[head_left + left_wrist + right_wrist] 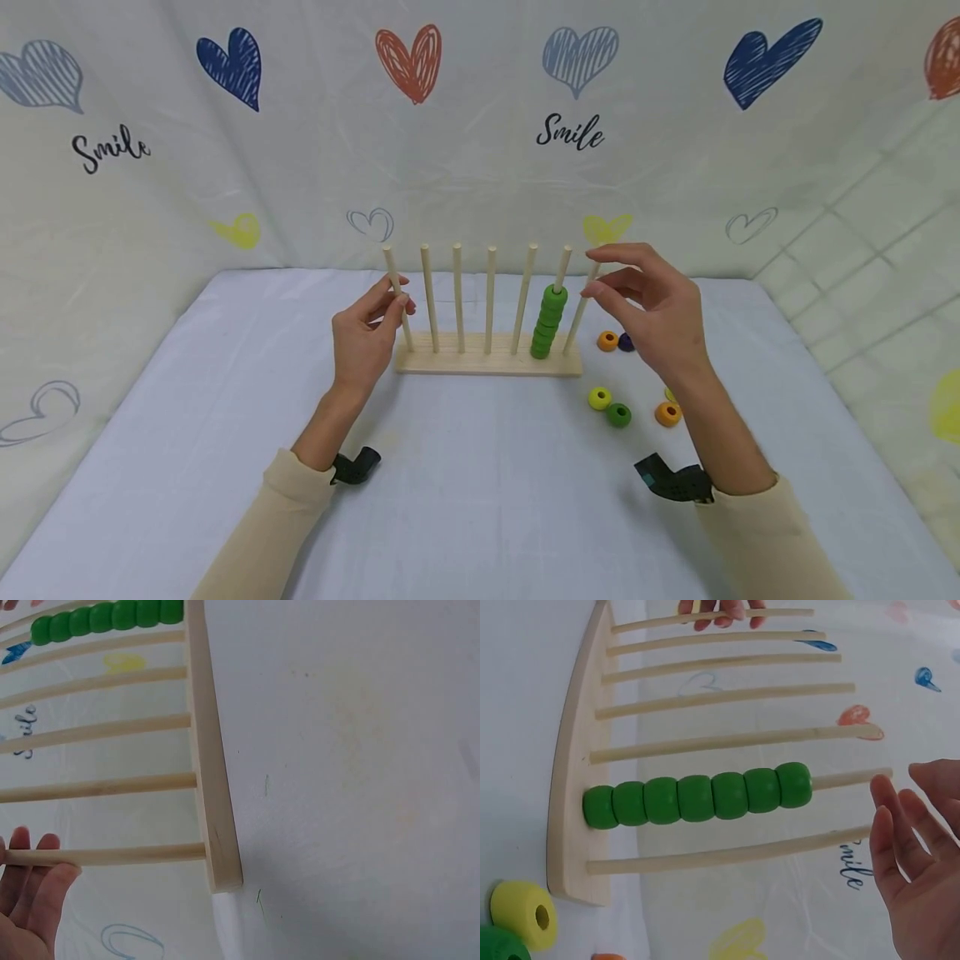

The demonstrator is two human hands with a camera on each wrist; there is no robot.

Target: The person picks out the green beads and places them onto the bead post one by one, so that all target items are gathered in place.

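Observation:
A pale wooden bead rack [487,365] stands on the table with several upright pegs. Thumb and fingers of my left hand [366,337] pinch the leftmost peg [142,855] in its upper half. Several green beads [696,798] are stacked on the second peg from the right, down to the base. My right hand [651,304] is at the top of the bare rightmost peg [727,853], its fingers loosely bent and parted. No bead shows between its fingertips in the right wrist view.
Loose beads lie right of the rack: a yellow bead [599,398] beside a green bead [618,415], an orange bead [607,340] beside a dark purple one [627,342], and another orange bead [668,414] near the right forearm. A cloth with printed hearts hangs behind.

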